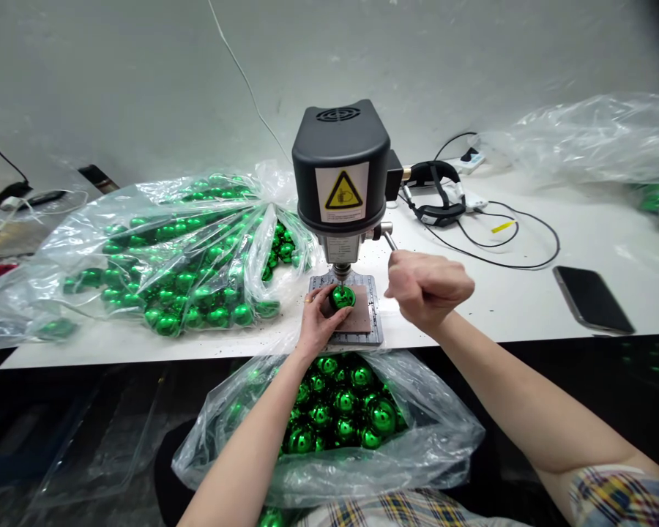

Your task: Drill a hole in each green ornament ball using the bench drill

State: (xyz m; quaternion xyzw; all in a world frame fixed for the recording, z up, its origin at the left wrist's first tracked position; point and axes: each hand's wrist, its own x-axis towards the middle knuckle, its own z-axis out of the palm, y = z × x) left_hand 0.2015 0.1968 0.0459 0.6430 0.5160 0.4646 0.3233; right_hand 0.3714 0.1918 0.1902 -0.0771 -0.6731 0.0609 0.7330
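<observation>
A shiny green ball [344, 298] rests on a brown board [361, 316] over the grey base of a small black drill press [340, 150]. Fingers and thumb of my left hand [319, 316] grip the ball from its left side, under the bit. My right hand [427, 288] is closed in a fist around the drill press lever [389, 238], to the right of the machine. The bit reaches down to the top of the ball; whether it has gone in I cannot tell.
An open clear bag [439, 439] of green balls lies below the table edge, under my forearms. Another bag [181, 249] of green balls sits left of the press. On the right are a black head strap [436, 194], cables and a phone [593, 298]. Plastic wrap [604, 139] lies at far right.
</observation>
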